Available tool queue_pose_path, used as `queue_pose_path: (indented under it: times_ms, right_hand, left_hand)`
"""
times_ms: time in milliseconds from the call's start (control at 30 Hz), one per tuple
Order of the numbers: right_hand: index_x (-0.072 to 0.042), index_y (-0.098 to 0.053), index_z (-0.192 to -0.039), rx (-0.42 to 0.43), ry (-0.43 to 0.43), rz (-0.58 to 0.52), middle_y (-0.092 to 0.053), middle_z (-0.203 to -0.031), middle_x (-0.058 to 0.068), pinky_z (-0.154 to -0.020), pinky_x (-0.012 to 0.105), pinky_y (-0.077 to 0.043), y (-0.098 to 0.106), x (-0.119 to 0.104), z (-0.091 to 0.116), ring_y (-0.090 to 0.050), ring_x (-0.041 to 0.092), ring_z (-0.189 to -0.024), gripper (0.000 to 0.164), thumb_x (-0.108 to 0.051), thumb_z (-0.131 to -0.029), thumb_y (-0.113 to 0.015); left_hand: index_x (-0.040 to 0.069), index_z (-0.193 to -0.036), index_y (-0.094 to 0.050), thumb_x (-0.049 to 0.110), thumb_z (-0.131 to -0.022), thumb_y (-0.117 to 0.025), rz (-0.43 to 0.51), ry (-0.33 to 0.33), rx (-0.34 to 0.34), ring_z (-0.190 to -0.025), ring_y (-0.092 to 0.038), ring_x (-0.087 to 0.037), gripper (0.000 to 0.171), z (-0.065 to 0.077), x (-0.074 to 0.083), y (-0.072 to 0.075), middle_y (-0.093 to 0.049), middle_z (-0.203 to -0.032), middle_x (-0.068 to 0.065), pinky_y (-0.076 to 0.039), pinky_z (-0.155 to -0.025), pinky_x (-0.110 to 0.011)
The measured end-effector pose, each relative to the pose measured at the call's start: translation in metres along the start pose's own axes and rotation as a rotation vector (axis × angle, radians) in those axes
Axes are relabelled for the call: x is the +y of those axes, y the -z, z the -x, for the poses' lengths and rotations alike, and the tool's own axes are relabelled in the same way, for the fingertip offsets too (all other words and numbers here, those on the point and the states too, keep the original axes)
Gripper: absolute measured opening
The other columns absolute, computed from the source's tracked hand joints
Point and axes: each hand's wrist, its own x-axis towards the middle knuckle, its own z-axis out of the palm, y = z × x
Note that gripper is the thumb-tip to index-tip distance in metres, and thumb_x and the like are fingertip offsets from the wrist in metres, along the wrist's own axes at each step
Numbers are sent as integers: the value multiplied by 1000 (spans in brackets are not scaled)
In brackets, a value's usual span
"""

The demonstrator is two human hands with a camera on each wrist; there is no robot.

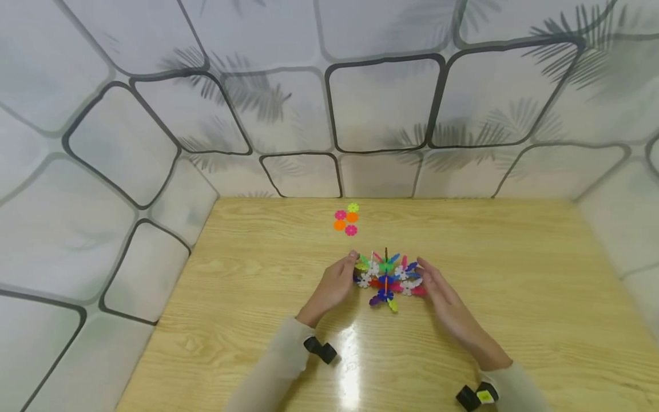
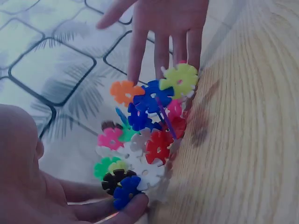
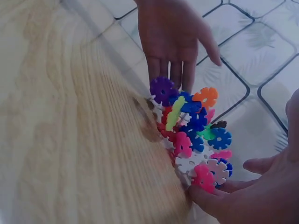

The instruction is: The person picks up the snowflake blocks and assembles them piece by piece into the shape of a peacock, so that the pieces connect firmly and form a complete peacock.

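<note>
A construction of notched, flower-shaped plastic discs (image 1: 386,280) stands on the wooden table between the two hands. Its discs are slotted together at many angles, in blue, white, red, pink, green, orange, yellow and purple. My left hand (image 1: 334,283) is at its left side, with straight fingers touching the outer discs near a blue disc (image 2: 127,192). On the opposite side, my right hand (image 1: 453,303) has extended fingers at the edge by a pink disc (image 3: 204,179). Both thumbs stand away from the discs in the wrist views. Part of the underside is hidden.
Several loose discs lie farther back on the table: a yellow-green one (image 1: 353,208), two pink ones (image 1: 351,230) and two orange ones (image 1: 339,225). A patterned wall covering (image 1: 381,109) rises behind the table (image 1: 247,257) and along its sides.
</note>
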Motion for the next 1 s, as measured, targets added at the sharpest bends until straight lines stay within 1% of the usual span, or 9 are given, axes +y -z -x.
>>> queue_pose_path:
  times_ms: [133,300,367,433,567,667,767,867,1000]
  right_hand:
    - [2,-15,-173,-17,13,-10,-29,-172,38,-124,66,-37,7,0,-7,-37,62,-154,63,-35,-122,-21]
    - [1,-12,-173,-59,-23,-3,-21,-176,36,-119,61,-48,18,-2,-10,-41,59,-153,66,-40,-122,-21]
    - [1,-12,-173,-71,-41,20,-18,-177,35,-117,63,-50,22,-4,-9,-37,61,-154,67,-41,-122,-22]
    - [2,-14,-173,-72,-59,63,-19,-176,36,-116,66,-50,26,-8,-10,-34,62,-155,68,-42,-121,-23]
    - [2,-18,-171,-54,-49,145,-25,-174,35,-117,71,-47,37,-23,-26,-34,60,-156,69,-43,-121,-31]
    - [1,-27,-169,-54,19,193,-34,-172,33,-118,72,-45,47,-36,-56,-39,56,-156,66,-40,-119,-43]
    - [-1,-43,-163,-91,109,262,-48,-165,28,-119,69,-46,51,-48,-101,-47,50,-152,56,-33,-117,-52]
    - [-3,-58,-153,-161,187,384,-63,-153,25,-118,65,-49,45,-55,-153,-59,46,-143,43,-25,-116,-56]
    - [-3,-68,-145,-303,235,587,-71,-140,25,-114,60,-54,19,-60,-211,-69,44,-130,35,-13,-111,-60]
  left_hand:
    - [3,-124,-72,67,-115,-20,-31,-5,52,-133,-68,-40,83,6,5,-1,-74,-131,-25,-56,-112,-56]
    - [4,-138,-70,68,-114,-19,-61,15,68,-137,-66,-41,85,10,7,-1,-70,-145,-23,-54,-115,-59]
    - [2,-127,-70,69,-114,-20,-43,28,58,-112,-73,-36,85,11,12,3,-75,-126,-25,-61,-97,-55]
    - [5,-116,-68,70,-113,-20,-28,1,63,-90,-65,-27,81,6,6,9,-72,-108,-21,-59,-81,-46]
    - [3,-134,-66,55,-117,-30,-51,-21,96,-98,-69,-29,66,-11,8,30,-73,-114,-19,-61,-89,-47]
    - [-1,-142,-65,35,-116,-47,-112,-2,137,-117,-72,-37,48,-33,15,47,-75,-127,-22,-61,-102,-54]
    - [-2,-129,-71,23,-112,-61,-230,-20,152,-105,-75,-35,32,-64,15,55,-77,-117,-22,-64,-90,-46]
    - [0,-120,-76,22,-107,-70,-394,-31,134,-92,-75,-30,26,-89,19,52,-80,-106,-17,-63,-79,-39]
    - [2,-119,-78,22,-105,-74,-551,-11,89,-95,-77,-29,25,-104,22,43,-82,-107,-14,-64,-84,-40]
